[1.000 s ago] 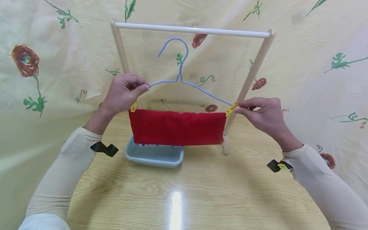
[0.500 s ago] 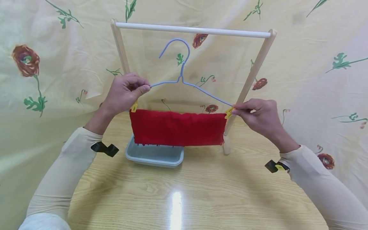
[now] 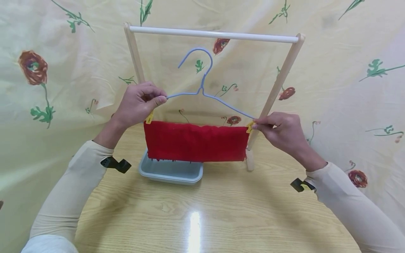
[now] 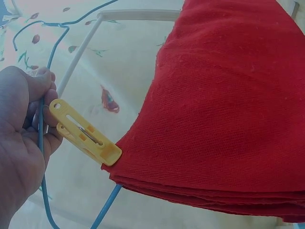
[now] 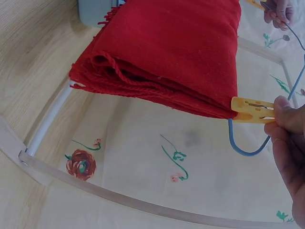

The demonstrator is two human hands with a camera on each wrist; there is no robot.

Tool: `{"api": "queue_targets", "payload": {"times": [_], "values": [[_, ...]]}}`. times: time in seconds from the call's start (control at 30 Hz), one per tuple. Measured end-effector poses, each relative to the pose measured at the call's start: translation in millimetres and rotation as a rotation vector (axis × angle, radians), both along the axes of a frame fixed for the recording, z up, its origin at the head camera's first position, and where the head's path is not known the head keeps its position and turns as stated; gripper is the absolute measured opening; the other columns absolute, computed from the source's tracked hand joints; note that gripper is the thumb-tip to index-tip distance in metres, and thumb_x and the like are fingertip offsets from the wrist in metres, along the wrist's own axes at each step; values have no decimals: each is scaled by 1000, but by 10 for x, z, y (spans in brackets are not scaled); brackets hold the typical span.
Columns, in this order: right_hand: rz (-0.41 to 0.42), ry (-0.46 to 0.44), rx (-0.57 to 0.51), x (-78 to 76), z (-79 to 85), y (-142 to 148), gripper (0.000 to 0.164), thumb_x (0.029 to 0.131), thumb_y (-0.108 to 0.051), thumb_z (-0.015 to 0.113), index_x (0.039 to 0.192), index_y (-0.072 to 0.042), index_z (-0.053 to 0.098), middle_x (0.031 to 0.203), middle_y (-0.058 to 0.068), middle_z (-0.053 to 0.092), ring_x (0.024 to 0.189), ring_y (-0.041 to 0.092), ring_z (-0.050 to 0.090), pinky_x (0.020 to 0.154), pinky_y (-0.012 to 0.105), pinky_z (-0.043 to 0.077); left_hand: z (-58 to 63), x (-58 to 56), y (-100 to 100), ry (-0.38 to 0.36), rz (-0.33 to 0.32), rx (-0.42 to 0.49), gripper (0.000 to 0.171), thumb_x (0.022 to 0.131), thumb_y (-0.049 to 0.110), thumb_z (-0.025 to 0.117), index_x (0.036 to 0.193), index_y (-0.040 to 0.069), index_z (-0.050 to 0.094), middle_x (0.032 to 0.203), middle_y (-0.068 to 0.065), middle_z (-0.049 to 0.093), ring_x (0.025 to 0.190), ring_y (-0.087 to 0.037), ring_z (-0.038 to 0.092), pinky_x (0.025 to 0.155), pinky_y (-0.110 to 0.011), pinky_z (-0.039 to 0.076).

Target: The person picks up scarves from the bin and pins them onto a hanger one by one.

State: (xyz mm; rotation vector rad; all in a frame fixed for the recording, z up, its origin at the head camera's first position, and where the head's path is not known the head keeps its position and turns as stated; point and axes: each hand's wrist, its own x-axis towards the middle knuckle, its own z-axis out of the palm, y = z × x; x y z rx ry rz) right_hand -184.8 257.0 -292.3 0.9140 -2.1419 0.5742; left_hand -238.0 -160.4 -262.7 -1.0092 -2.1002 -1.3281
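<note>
A blue wire clothes hanger [image 3: 203, 83] is held up in front of the rack, hook upward. Beneath its shoulders hangs a folded red cloth [image 3: 197, 142] with a fringed lower edge. My left hand [image 3: 136, 103] grips the hanger's left arm between thumb and fingers. Beside it, a yellow clothespin [image 4: 88, 136] bites the cloth's left corner. At the other end, my right hand [image 3: 281, 133] pinches a second yellow clothespin [image 5: 243, 115], which is clamped on the cloth's right corner. The hanger's wire runs past those fingertips. The hanger's lower bar is mostly hidden by the cloth.
Behind the hanger stands a wooden rack with a white top rail [image 3: 215, 34]. A pale blue basin [image 3: 171, 180] sits on the wood-grain table [image 3: 152, 218], partly under the cloth. A flower-patterned sheet [image 3: 338, 70] covers the back and sides.
My right hand has shifted a little inward and down along the clothespin. The hanger's hook has sunk slightly and moved right. My left hand keeps its hold.
</note>
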Motion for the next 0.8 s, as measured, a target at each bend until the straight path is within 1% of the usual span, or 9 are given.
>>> {"api": "queue_targets", "payload": {"times": [0.1,0.2,0.3,0.37,0.57,0.67,0.8], "values": [[13,-50,-24,-14,-3,8,31,63,3,94,91,-2,82,75,5,76,61,7,66,62,7,46,-7,-7,0,1,-2,3,8,86,-8,76,94,-6,77,81,-4,64,64,-14,50,56,-21,42],[29,-73,-31,-32,-5,24,37,60,3,94,95,-3,82,73,3,74,61,1,63,61,7,47,-15,-14,-6,-2,0,1,8,87,-7,76,94,-5,77,81,-4,63,64,-15,49,55,-21,42],[34,-50,-8,-42,-12,41,39,62,4,93,98,-1,81,74,4,74,62,3,62,63,7,47,-18,-18,-11,-6,-2,1,8,87,-6,76,95,-5,77,81,-5,63,64,-15,49,55,-21,41],[33,-27,10,-40,-20,48,36,64,5,92,98,0,81,74,5,74,62,7,62,62,7,45,-19,-23,-10,-8,-8,-1,8,87,-6,76,95,-5,77,81,-6,64,64,-15,49,55,-21,42],[5,80,44,-16,-44,38,22,70,5,89,90,-1,82,72,7,74,59,11,60,56,18,41,-22,-24,-7,-12,-25,-10,10,86,-8,76,96,-5,77,82,-3,65,65,-14,50,56,-21,42],[-9,86,48,-8,-57,21,20,70,5,89,88,-2,83,71,7,74,58,12,59,54,20,40,-21,-21,-2,-8,-34,-1,9,86,-8,76,95,-5,77,81,0,64,64,-14,49,55,-21,42],[-4,93,43,-15,-87,-14,22,67,5,91,87,-2,82,71,7,74,57,13,60,53,20,40,-25,-16,7,1,-45,18,8,85,-9,76,93,-7,77,80,0,63,62,-14,48,53,-21,41]]}}
